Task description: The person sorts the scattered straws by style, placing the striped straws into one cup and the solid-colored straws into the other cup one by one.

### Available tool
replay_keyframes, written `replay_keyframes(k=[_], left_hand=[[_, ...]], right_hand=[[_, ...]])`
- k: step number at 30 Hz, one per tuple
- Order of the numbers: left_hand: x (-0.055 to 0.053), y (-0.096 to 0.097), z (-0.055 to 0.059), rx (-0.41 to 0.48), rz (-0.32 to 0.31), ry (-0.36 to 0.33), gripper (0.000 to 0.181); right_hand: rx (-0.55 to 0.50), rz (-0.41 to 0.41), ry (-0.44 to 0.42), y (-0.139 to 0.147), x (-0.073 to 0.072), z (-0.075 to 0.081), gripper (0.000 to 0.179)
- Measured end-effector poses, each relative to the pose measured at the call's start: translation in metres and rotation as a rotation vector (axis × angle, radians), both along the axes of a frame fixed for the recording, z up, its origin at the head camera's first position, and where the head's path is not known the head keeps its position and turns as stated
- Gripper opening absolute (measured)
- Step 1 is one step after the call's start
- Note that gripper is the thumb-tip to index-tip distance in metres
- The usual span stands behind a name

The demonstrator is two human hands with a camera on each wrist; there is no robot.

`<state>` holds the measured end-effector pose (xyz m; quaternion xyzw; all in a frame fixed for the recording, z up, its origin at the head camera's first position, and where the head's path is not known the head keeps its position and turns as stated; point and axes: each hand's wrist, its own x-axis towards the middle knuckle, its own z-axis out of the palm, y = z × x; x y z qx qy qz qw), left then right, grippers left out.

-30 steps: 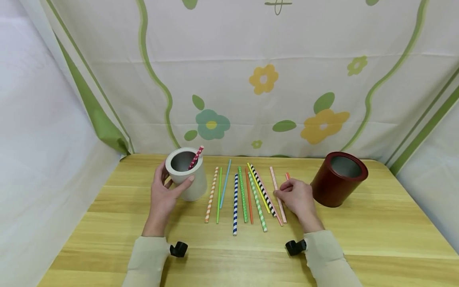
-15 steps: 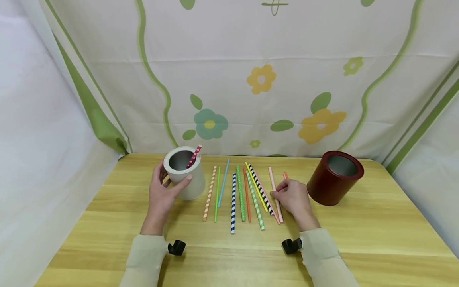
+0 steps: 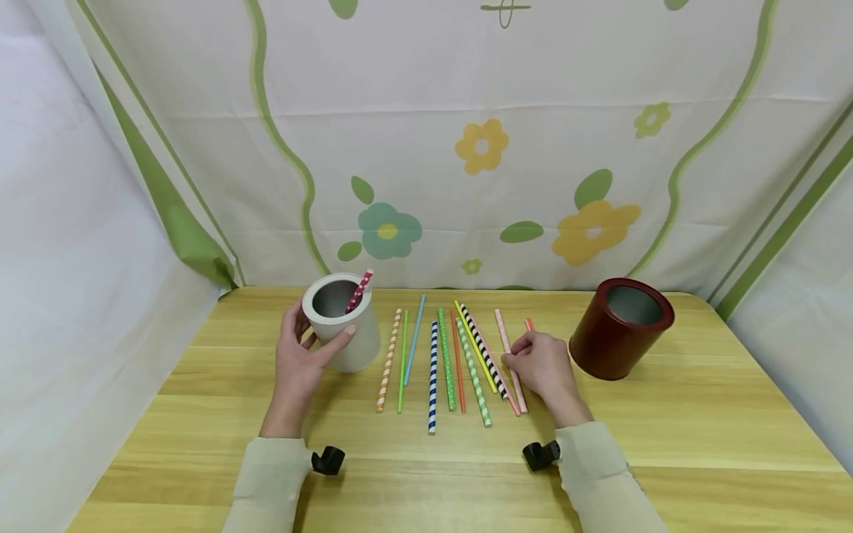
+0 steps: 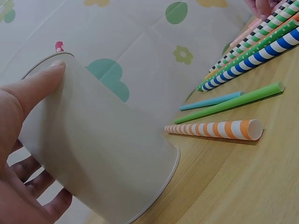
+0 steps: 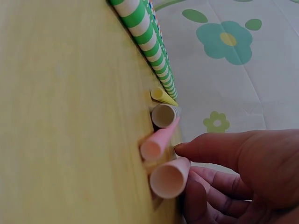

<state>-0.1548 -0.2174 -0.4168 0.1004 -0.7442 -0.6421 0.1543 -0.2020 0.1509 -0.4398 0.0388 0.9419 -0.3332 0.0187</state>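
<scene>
My left hand grips a white cylindrical canister on the left of the table, fingers behind it and thumb at the rim. A dark pink paper straw with white dots leans inside, its top poking out. On the right, my right hand has thumb and fingers around a pale pink paper straw lying on the table. In the right wrist view the open end of that pale pink straw faces the camera between thumb and fingers. A coral straw lies mostly hidden behind this hand.
Several straws lie in a loose row between the hands, including an orange-striped one, a blue-striped one, and a black-striped one crossing pink and yellow straws. A dark red canister stands tilted-looking right of my right hand. A floral curtain hangs behind.
The head view has shifted slightly, moving everything a little left in the picture. Both hands stay where they are on the canister and the pale pink straw.
</scene>
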Motion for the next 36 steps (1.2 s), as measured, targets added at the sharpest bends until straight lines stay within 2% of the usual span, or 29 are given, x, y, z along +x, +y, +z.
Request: replay_keyframes(k=[5,12,24,29,36], left_hand=[[0.001,0.001,0.001,-0.002,0.002,0.003,0.092],[0.001,0.002,0.002,-0.008,0.005,0.013,0.103],[0.001,0.001,0.004,-0.017,0.000,0.063,0.092],[0.000,0.001,0.005,0.007,-0.018,0.098,0.091],[0.000,0.000,0.004,0.030,-0.037,0.097,0.097]], right_hand=[[-0.001,-0.004,-0.012,0.000,0.001,0.000,0.017],[-0.004,-0.003,-0.016,-0.001,0.002,0.001,0.017],[-0.002,0.001,-0.011,0.000,0.002,0.002,0.015],[-0.007,0.007,0.000,0.001,0.002,0.006,0.015],[-0.064,-0.002,0.031,0.000,0.005,0.015,0.019]])
